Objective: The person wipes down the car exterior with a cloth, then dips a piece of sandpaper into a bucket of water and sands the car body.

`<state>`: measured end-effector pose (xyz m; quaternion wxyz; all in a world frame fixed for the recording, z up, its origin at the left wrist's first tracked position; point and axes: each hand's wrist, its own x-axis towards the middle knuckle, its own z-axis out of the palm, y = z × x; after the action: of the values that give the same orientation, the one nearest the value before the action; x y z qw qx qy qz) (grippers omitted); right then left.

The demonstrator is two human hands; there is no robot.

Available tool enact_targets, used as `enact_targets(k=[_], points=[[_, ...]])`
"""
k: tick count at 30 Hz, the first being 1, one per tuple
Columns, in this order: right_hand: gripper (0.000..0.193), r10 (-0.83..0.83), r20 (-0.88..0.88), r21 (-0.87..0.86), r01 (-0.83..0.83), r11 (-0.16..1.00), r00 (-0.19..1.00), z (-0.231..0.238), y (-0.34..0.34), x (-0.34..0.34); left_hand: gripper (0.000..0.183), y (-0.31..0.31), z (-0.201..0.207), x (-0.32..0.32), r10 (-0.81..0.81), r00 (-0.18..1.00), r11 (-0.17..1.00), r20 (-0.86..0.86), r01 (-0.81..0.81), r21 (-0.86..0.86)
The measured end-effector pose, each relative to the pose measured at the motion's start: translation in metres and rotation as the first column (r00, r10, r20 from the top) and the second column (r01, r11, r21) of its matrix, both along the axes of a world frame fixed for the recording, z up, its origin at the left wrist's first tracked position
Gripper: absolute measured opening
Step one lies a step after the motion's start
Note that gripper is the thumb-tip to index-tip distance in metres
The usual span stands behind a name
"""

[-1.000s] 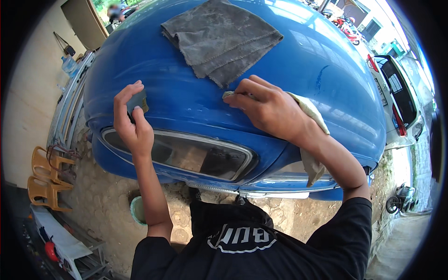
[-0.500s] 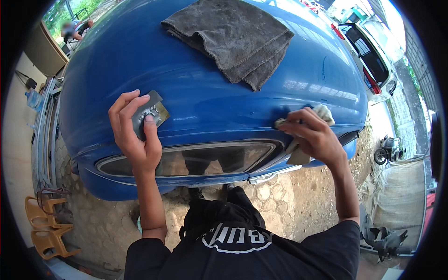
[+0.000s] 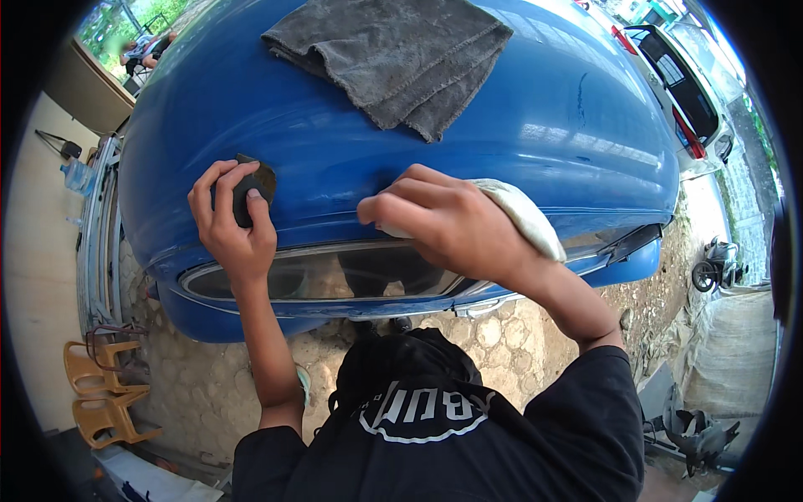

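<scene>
My left hand (image 3: pixel 230 226) is closed around a small dark flat piece (image 3: pixel 243 202) with a brownish corner, held just above the blue car (image 3: pixel 318 159) near its roof edge. My right hand (image 3: pixel 456 222) grips a pale cloth (image 3: pixel 520 216), whose loose part trails back over the wrist. Its curled fingers are at the roof edge above the side window (image 3: pixel 318 276); the fingertips are partly hidden, so contact with the paint cannot be made out. Farther up the roof lies a folded grey towel (image 3: pixel 393 63), touched by neither hand.
Orange plastic chairs (image 3: pixel 104 381) stand at lower left, beside a pale wall (image 3: pixel 38 251). A white vehicle (image 3: pixel 682 100) is parked at upper right, with a motorbike (image 3: pixel 718 263) below it. Stone paving (image 3: pixel 502 343) runs along the car. A person (image 3: pixel 144 52) sits far back left.
My right hand has swept left along the roof edge with the cloth, nearer my left hand. The left hand has turned its dark piece, and the white smear on it no longer shows.
</scene>
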<state>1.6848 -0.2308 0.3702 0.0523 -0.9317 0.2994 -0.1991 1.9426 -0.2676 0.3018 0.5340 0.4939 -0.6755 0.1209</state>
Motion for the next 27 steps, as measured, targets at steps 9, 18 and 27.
enact_targets(k=[9,18,27], points=[[0.037,-0.174,0.011,-0.099,0.174,0.980,0.985,0.005,0.027,-0.089,0.026,0.006,0.001,0.004,0.050,0.998,0.999,0.027,-0.050,-0.014],[0.010,0.010,0.213,-0.266,0.048,0.963,0.977,-0.032,-0.014,0.050,0.024,0.001,0.005,0.004,0.014,1.000,0.999,0.005,-0.015,0.031],[0.035,-0.048,0.086,-0.066,0.053,0.996,0.995,-0.006,0.002,-0.014,0.029,0.011,0.009,0.019,-0.006,1.000,0.991,-0.025,0.009,0.137]])
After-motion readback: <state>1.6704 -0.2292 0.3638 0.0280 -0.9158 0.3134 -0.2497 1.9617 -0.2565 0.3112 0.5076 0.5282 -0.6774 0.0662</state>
